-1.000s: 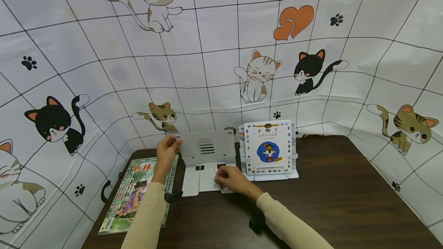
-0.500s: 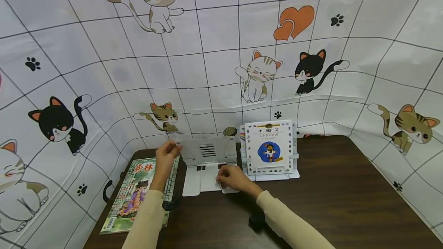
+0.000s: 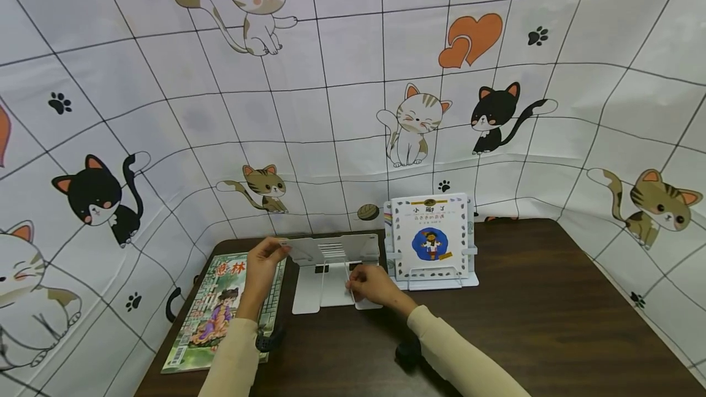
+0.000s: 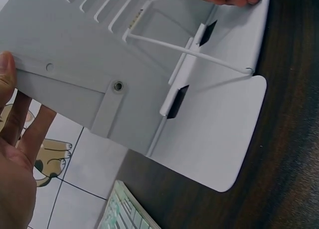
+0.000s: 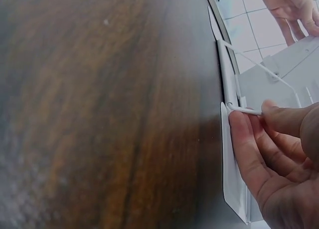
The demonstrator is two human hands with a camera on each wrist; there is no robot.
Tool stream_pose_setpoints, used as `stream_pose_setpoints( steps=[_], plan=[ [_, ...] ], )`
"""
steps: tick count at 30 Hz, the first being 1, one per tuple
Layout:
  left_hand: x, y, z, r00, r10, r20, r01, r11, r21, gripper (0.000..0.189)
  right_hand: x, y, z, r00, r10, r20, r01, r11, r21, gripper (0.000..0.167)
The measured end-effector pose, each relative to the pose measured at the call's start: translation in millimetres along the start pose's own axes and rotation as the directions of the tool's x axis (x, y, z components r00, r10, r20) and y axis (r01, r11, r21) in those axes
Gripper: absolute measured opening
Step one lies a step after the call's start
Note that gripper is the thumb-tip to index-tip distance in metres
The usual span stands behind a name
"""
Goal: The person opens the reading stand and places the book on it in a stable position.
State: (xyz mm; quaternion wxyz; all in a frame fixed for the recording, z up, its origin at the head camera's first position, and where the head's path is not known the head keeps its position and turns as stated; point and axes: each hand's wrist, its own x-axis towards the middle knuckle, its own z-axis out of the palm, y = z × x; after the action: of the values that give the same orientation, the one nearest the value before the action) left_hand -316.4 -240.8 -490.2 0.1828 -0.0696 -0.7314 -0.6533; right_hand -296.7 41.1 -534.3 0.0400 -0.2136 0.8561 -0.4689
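Observation:
A white book stand has a slotted back panel raised above its flat base. My left hand pinches the panel's upper left corner between thumb and fingers. A bent wire support rises from the base, its far end right at the lowest slots. Low on the wire's right side, my right hand pinches it between thumb and fingertips; the right wrist view shows the thumb on the wire close to its pivot.
A magazine lies left of the stand, partly covering a green-white gridded item. To the right, a second white stand holds a picture book upright. A cat-print cloth hangs behind the dark wooden table.
The panel's top edge has come down with my left hand, and the panel looks narrower from the head view. The wire's far end now overlaps the slots. My right hand keeps its grip.

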Motion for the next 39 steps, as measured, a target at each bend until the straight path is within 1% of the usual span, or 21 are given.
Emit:
stream_pose_setpoints(
  steps=[3, 6, 12, 15, 19, 23, 25, 28, 30, 31, 32, 34, 36, 38, 39],
  plan=[
    [-2.8, -1.5, -1.0, 1.0, 0.003, 0.007, -0.003, 1.0, -0.011, 0.011, -0.4, -1.7, -0.3, 1.0, 0.013, 0.001, -0.014, 0.999, 0.036, 0.009],
    [-4.9, -3.1, -1.7, 1.0, 0.008, 0.012, -0.008, 1.0, -0.002, 0.014, -0.5, -2.3, -0.2, 1.0, 0.022, 0.0, -0.022, 0.997, 0.071, 0.009],
    [-8.4, -5.1, -3.2, 1.0, 0.013, 0.012, -0.013, 1.0, -0.002, 0.015, 0.0, -1.3, 2.4, 0.999, 0.036, 0.005, -0.037, 0.992, 0.121, 0.011],
    [-9.2, -5.2, -3.0, 1.0, 0.01, 0.008, -0.01, 1.0, -0.025, 0.016, -0.6, -0.8, 3.0, 0.999, 0.038, 0.01, -0.039, 0.99, 0.133, 0.012],
    [-10.1, -5.3, -1.8, 1.0, 0.015, 0.02, -0.014, 0.999, -0.032, 0.017, -5.2, -4.4, -2.8, 0.999, 0.05, 0.006, -0.05, 0.992, 0.116, 0.014],
    [-10.8, -6.7, -2.4, 0.999, 0.031, 0.029, -0.03, 0.999, -0.024, 0.017, -12.5, -9.6, -16.2, 0.998, 0.052, -0.027, -0.049, 0.993, 0.111, 0.016],
    [-10.9, -8.3, -3.0, 0.998, 0.037, 0.041, -0.036, 0.999, -0.036, 0.019, -16.9, -11.2, -24.6, 0.998, 0.033, -0.06, -0.025, 0.992, 0.12, 0.016],
    [-11.0, -9.2, -4.0, 0.995, 0.062, 0.072, -0.056, 0.995, -0.084, 0.025, -25.7, -17.8, -39.3, 0.991, 0.011, -0.134, 0.01, 0.988, 0.154, 0.014],
    [-11.1, -8.5, -4.7, 0.994, 0.074, 0.085, -0.065, 0.992, -0.106, 0.028, -31.9, -25.5, -49.7, 0.978, -0.005, -0.207, 0.042, 0.984, 0.175, 0.012],
    [-11.3, -7.6, -5.0, 0.993, 0.08, 0.082, -0.071, 0.991, -0.112, 0.029, -35.1, -30.3, -54.9, 0.968, -0.011, -0.249, 0.058, 0.982, 0.182, 0.011],
    [-11.5, -6.9, -5.3, 0.994, 0.081, 0.077, -0.072, 0.991, -0.115, 0.029, -37.7, -35.3, -60.0, 0.954, -0.021, -0.298, 0.079, 0.979, 0.186, 0.01],
    [-11.7, -5.4, -5.4, 0.996, 0.065, 0.059, -0.057, 0.991, -0.119, 0.028, -41.6, -44.0, -69.3, 0.916, -0.056, -0.396, 0.133, 0.976, 0.17, 0.008],
    [-11.8, -4.0, -4.8, 0.998, 0.049, 0.04, -0.044, 0.993, -0.113, 0.027, -42.9, -50.8, -77.3, 0.87, -0.123, -0.477, 0.195, 0.975, 0.105, 0.012],
    [-12.7, -3.4, -3.9, 0.999, 0.03, 0.027, -0.026, 0.993, -0.116, 0.026, -42.2, -54.6, -83.0, 0.831, -0.214, -0.514, 0.258, 0.966, 0.015, 0.016],
    [-12.9, -3.4, -3.1, 0.999, 0.024, 0.024, -0.021, 0.992, -0.122, 0.026, -41.0, -55.3, -84.9, 0.82, -0.253, -0.514, 0.278, 0.96, -0.03, 0.018]
  ],
)
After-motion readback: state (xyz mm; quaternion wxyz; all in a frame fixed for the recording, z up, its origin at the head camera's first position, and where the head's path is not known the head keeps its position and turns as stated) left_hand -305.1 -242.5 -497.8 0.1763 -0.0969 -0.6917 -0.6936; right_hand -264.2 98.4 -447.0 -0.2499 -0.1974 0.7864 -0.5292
